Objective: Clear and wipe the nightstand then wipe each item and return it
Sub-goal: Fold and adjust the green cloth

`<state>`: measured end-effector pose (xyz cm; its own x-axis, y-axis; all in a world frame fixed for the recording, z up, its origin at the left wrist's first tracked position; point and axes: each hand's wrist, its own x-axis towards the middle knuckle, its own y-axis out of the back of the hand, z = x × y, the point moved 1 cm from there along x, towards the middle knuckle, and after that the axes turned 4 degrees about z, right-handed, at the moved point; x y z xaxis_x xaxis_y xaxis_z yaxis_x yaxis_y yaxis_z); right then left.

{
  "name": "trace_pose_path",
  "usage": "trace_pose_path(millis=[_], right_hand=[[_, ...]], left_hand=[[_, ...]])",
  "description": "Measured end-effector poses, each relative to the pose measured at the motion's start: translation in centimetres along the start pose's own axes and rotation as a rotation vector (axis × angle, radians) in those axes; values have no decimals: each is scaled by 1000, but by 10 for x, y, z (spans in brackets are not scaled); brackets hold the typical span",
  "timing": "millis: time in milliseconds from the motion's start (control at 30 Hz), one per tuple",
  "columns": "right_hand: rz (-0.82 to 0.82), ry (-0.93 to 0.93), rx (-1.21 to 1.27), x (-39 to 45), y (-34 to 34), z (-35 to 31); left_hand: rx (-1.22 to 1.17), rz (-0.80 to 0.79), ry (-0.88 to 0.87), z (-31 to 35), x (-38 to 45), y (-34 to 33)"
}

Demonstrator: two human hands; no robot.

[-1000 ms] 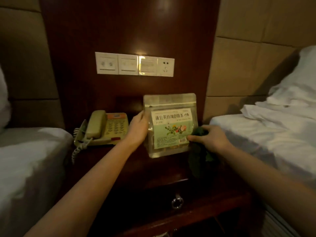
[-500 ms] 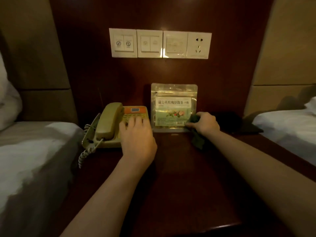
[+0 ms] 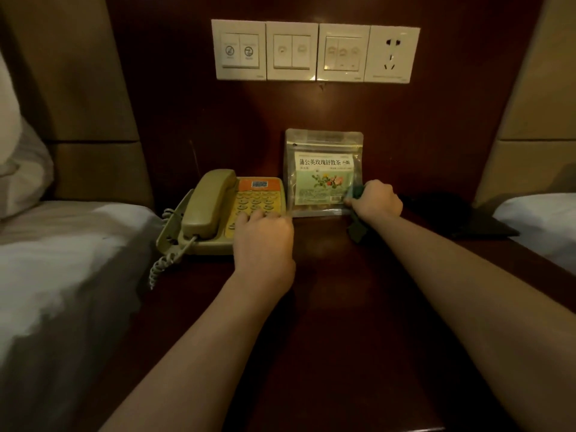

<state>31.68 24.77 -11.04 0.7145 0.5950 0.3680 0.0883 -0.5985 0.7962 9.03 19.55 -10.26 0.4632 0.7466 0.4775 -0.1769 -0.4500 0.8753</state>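
Two hands at the back of a dark wooden nightstand [image 3: 327,307], one on the telephone, one with a cloth at the tea bag.

The left hand [image 3: 263,241] lies palm down with fingers stretched onto the keypad of the beige telephone [image 3: 218,213], holding nothing; its handset rests in the cradle and the coiled cord hangs off the left edge. The right hand [image 3: 377,199] is closed around a dark green cloth [image 3: 357,229], pressed to the lower right corner of the tea bag [image 3: 324,173]. This clear pouch with a green flower label stands upright against the wooden wall panel, just beside the telephone. Both forearms reach forward over the nightstand top.
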Motion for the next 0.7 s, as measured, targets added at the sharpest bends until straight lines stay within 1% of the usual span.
trace_pose_path(millis=[200, 400, 533, 633, 700], right_hand=[[-106, 5, -2, -12, 1, -13], [-59, -17, -2, -15, -7, -20], [-91, -20, 103, -9, -5, -20], [-175, -2, 185, -7, 5, -13], [-168, 21, 208, -18, 17, -3]], left_hand=[[-73, -7, 3, 0, 0, 1], [-84, 10, 67, -2, 0, 3], [-72, 26, 90, -2, 0, 2], [-78, 24, 90, -3, 0, 3], [-93, 24, 69, -2, 0, 1]])
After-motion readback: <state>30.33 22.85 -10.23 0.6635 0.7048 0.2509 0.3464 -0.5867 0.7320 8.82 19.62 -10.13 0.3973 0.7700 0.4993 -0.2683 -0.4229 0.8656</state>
